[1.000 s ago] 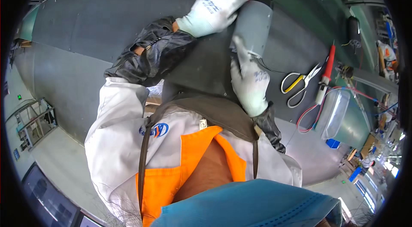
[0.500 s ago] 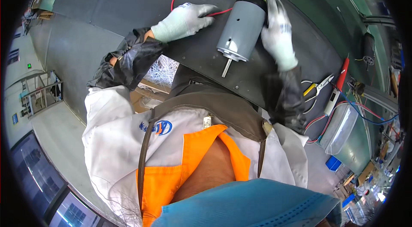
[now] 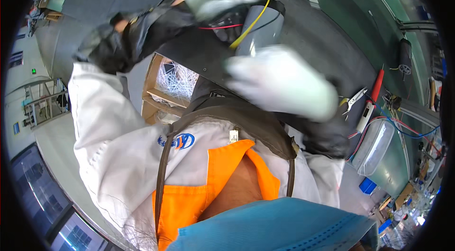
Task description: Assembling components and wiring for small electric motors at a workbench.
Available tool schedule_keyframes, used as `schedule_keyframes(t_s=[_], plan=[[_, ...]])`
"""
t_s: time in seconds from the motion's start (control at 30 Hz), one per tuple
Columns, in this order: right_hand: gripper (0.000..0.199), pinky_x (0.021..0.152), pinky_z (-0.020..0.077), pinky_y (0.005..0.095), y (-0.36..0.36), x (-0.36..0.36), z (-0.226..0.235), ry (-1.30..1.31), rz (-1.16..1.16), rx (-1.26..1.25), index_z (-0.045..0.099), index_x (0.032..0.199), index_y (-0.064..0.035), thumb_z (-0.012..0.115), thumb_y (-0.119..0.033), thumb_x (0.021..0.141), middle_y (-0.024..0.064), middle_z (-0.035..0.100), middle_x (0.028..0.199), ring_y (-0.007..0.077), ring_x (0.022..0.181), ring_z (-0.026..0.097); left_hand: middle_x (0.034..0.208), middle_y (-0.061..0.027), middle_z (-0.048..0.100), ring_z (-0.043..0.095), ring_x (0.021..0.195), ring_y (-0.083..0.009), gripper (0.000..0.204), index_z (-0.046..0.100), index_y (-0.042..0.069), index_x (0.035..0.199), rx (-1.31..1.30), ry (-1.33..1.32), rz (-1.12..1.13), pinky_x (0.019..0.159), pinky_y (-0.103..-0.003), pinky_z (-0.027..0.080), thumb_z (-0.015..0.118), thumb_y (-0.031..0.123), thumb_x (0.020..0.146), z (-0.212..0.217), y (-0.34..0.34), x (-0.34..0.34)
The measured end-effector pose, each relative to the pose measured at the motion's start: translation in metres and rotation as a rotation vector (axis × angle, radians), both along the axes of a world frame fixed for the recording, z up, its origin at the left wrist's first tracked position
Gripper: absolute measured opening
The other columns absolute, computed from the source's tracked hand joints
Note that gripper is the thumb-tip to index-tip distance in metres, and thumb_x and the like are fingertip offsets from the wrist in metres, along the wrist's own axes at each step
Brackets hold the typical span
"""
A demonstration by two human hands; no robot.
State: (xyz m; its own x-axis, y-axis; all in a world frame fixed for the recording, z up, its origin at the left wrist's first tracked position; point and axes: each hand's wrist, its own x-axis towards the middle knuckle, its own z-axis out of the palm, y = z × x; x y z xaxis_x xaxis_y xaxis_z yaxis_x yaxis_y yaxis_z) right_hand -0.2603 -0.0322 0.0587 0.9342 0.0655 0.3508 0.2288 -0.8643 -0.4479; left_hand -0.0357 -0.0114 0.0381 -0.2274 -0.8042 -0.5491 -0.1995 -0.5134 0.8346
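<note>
Between gloved hands, grey motor (image 3: 265, 28) upright, wires uppermost.

Packages and labels by the tabletop

An open brown cardboard box (image 3: 163, 87) holding white strands sits below the tabletop edge; a clear plastic tub (image 3: 374, 144) stands at right, a small white label (image 3: 313, 2) lies on the tabletop.

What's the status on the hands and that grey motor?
Left hand on grey motor, top end. Right hand blurred, in front of it. Yellow wire and red wire cross motor.
</note>
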Motion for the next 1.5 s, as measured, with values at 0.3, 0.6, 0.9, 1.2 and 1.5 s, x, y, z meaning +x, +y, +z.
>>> schedule_keyframes(t_s=[0.3,0.6,0.9,1.2,1.5], plan=[[0.042,0.085,0.0552,0.0428,0.055,0.049,-0.05,0.125,0.117,0.391,0.062,0.13,-0.0025,0.066,-0.021,0.093,0.0199,0.07,0.111,0.0364,0.1,0.069,0.077,-0.0225,0.069,0.069,0.074,-0.041,0.062,0.072,0.0,0.087,-0.666,-0.964,-0.269,0.069,-0.048,0.055,0.049,0.055,0.101,-0.02,-0.042,-0.076],[0.036,0.082,0.0558,0.0296,0.016,-0.325,-0.002,-0.2,-1.794,0.716,0.066,0.126,0.0034,0.06,-0.023,0.103,0.0122,0.073,0.104,0.0176,0.092,0.069,0.077,-0.0186,0.07,0.07,0.075,-0.0382,0.049,0.07,0.007,0.103,-0.767,-0.803,-0.301,0.067,-0.045,0.056,0.051,0.052,0.101,-0.036,-0.024,-0.085],[0.029,0.063,0.05,0.0373,-0.07,-0.57,-0.108,0.747,-1.97,0.12,0.074,0.113,-0.0024,0.064,-0.02,0.093,0.0095,0.072,0.085,0.0221,0.068,0.064,0.083,-0.0193,0.071,0.071,0.083,-0.0393,0.049,0.064,0.005,0.115,-0.516,-0.796,-0.351,0.072,-0.048,0.057,0.05,0.05,0.103,-0.032,0.0,-0.097],[0.031,0.084,0.0537,0.045,-0.057,-0.544,-0.088,0.873,-1.998,-0.111,0.075,0.115,-0.0093,0.063,-0.025,0.091,0.0152,0.075,0.107,0.0334,0.096,0.072,0.088,-0.0219,0.071,0.07,0.082,-0.0368,0.068,0.061,-0.004,0.12,-0.372,-0.44,-0.542,0.072,-0.045,0.055,0.075,0.052,0.085,-0.008,-0.009,-0.078],[0.038,0.069,0.0508,0.0248,0.017,-0.333,-0.002,-0.219,-1.915,0.179,0.073,0.111,0.0002,0.066,-0.035,0.099,0.0072,0.073,0.101,0.0135,0.08,0.065,0.078,-0.0023,0.065,0.057,0.061,-0.0053,0.043,0.065,-0.001,0.12,0.235,-0.43,-0.583,0.051,-0.022,0.046,0.073,0.03,0.092,0.023,-0.044,-0.071]])
